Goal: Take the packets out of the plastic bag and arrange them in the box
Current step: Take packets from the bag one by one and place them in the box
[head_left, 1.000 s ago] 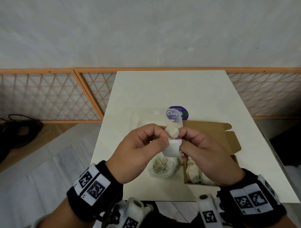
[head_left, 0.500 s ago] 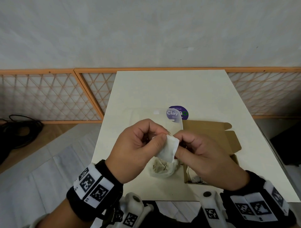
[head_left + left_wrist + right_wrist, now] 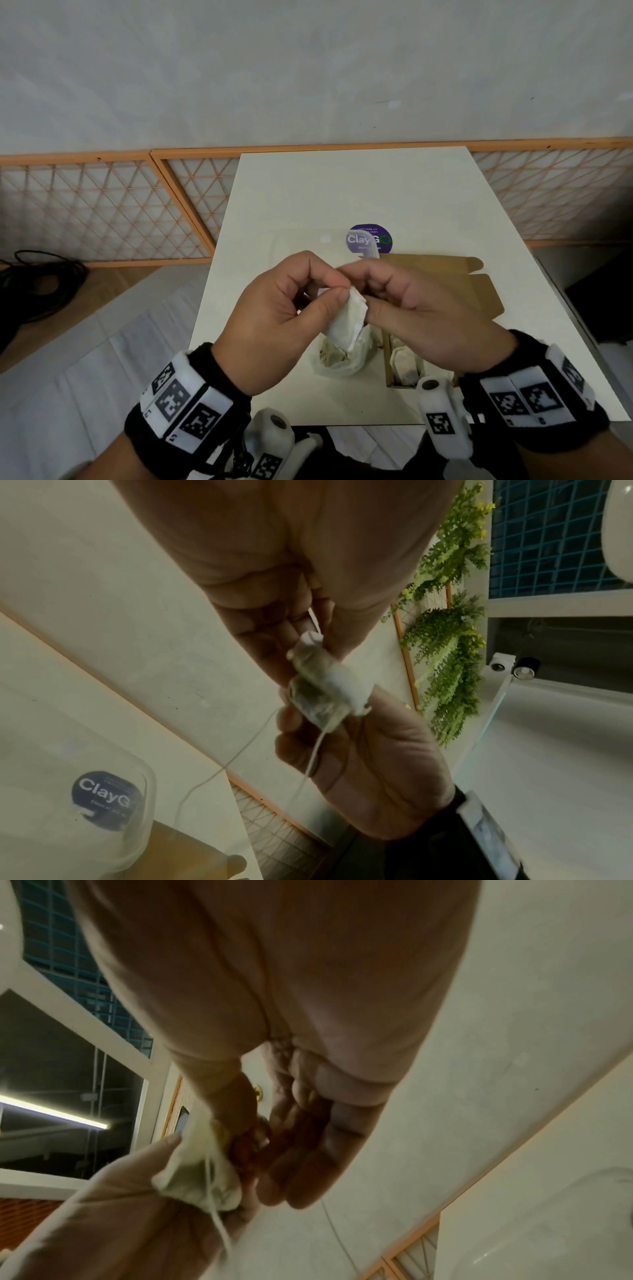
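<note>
Both hands are raised above the table and hold one white packet [image 3: 347,323] between them. My left hand [image 3: 274,325] pinches its upper left edge with thumb and forefinger. My right hand [image 3: 418,315] pinches it from the right. In the left wrist view the packet [image 3: 325,688] trails thin strings; the same packet [image 3: 197,1175] appears in the right wrist view. Below the hands the crumpled plastic bag [image 3: 337,359] lies on the table with packets inside. The open cardboard box [image 3: 479,294] sits to the right, with packets [image 3: 404,365] in its near end.
A clear plastic lid [image 3: 308,243] lies behind the hands, over part of a purple round sticker [image 3: 371,238]. The white table [image 3: 359,192] ends at a wall with orange lattice panels [image 3: 102,212]. Black cables [image 3: 30,287] lie on the floor at the left.
The packet, held short and bunched between the fingertips a second ago, now hangs longer below the fingers and tilts. Both hands stayed above the bag and rose slightly.
</note>
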The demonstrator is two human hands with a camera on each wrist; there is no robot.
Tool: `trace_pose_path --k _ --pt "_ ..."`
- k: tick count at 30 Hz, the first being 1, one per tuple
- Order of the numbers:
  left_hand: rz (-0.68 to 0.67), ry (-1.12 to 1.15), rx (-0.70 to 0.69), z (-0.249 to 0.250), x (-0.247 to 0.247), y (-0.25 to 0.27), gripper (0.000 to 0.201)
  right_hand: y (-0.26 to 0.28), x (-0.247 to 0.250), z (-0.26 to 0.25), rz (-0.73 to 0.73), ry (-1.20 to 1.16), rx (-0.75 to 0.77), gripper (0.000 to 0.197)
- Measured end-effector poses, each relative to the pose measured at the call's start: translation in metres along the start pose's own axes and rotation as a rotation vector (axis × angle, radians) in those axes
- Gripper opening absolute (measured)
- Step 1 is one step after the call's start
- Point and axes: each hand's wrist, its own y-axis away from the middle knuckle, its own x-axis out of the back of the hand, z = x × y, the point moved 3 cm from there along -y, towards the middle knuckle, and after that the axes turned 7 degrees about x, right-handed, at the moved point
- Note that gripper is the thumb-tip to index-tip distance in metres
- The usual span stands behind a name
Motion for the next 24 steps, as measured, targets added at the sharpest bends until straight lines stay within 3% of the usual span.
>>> trace_pose_path --k 2,8,11,16,17,20,22,24 --pt "0.037 0.016 -0.018 0.003 0.003 -0.001 0.005 0.000 0.003 -0.002 0.041 0.066 0.000 0.017" --pt "0.098 0.113 -0.009 0.005 0.005 -0.007 0.005 -0.002 0.002 0.000 0.140 0.030 0.018 0.021" --pt "0.116 0.140 -0.014 0.007 0.002 -0.009 0.006 -0.003 -0.004 0.007 0.144 -0.087 -0.015 0.032" --pt "0.188 0.048 -0.040 0.004 0.002 -0.010 0.004 -0.003 -0.011 0.017 0.121 -0.315 -0.036 0.068" --pt "0.200 0.022 -0.049 0.003 0.002 -0.010 0.005 -0.002 -0.012 0.016 0.118 -0.299 -0.023 0.065" --pt "0.251 -0.012 -0.060 0.004 0.003 -0.010 0.005 0.000 -0.015 0.016 0.151 -0.186 0.001 0.028" --pt "0.280 0.015 -0.054 0.005 0.005 -0.011 0.006 -0.002 -0.017 0.021 0.170 -0.114 0.004 0.023" --pt "0.255 0.111 -0.006 0.004 0.006 -0.013 0.021 -0.005 -0.016 0.023 0.199 -0.112 0.004 0.023"
